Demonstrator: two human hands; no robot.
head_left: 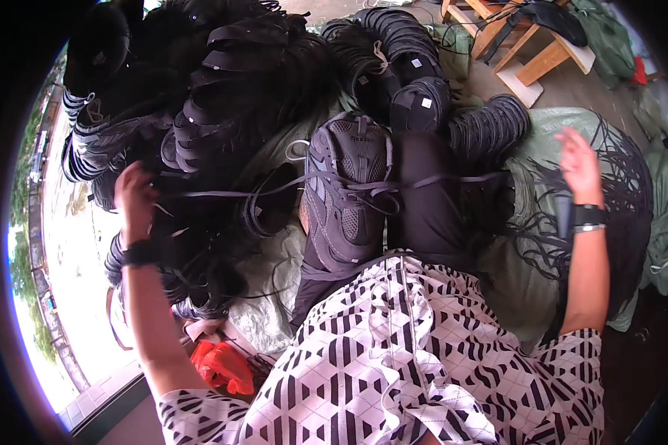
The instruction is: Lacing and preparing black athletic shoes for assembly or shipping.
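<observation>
A dark grey and black mesh shoe upper (341, 189) lies across my left thigh, with its tongue pointing away from me. Its flat grey shoelace (430, 180) stretches out nearly straight to both sides, with a loose loop at the lacing. On the far left, my left hand (135, 196) is closed at that end of the lace, somewhat blurred. My right hand (580, 169) is raised on the far right, fingers curled, in line with the other end. The last stretch of lace before the right hand blends into the dark background.
Stacks of black shoe uppers (237, 89) crowd the left and far side. More nested uppers (490, 130) lie beyond my right knee. Many loose dark laces (608, 178) drape over a pale green sack (531, 148). A wooden stool (534, 59) stands far right; a red plastic bag (226, 367) sits near left.
</observation>
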